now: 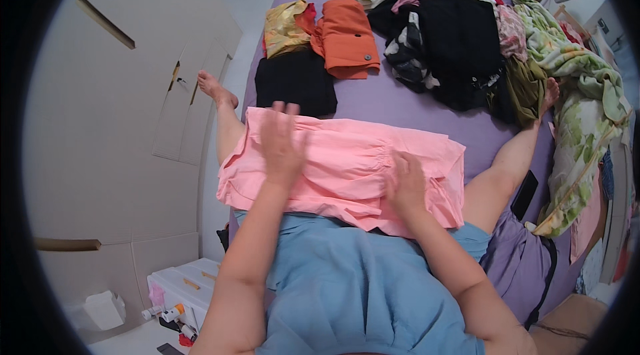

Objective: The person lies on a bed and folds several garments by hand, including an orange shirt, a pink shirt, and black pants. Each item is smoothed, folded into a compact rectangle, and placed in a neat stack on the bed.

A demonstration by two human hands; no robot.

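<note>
A pink garment [345, 170] lies spread across my lap and the bed, gathered near its middle. My left hand [282, 142], slightly blurred, is over its left part with the fingers apart and nothing gripped. On the right part, beside the gathers, is my right hand [406, 182]; its fingers are bent, and whether they pinch the cloth does not show. Just beyond the pink garment lie a folded black garment [295, 82], a folded orange garment [348, 37] with buttons, and a yellow patterned garment [285, 27].
A heap of dark clothes [457, 45] covers the bed's far right, with an olive garment [525, 87] at its edge. A green and white blanket [580, 140] runs along the right. Near my right knee is a black phone-like object [524, 195]. White drawers [185, 280] stand at lower left.
</note>
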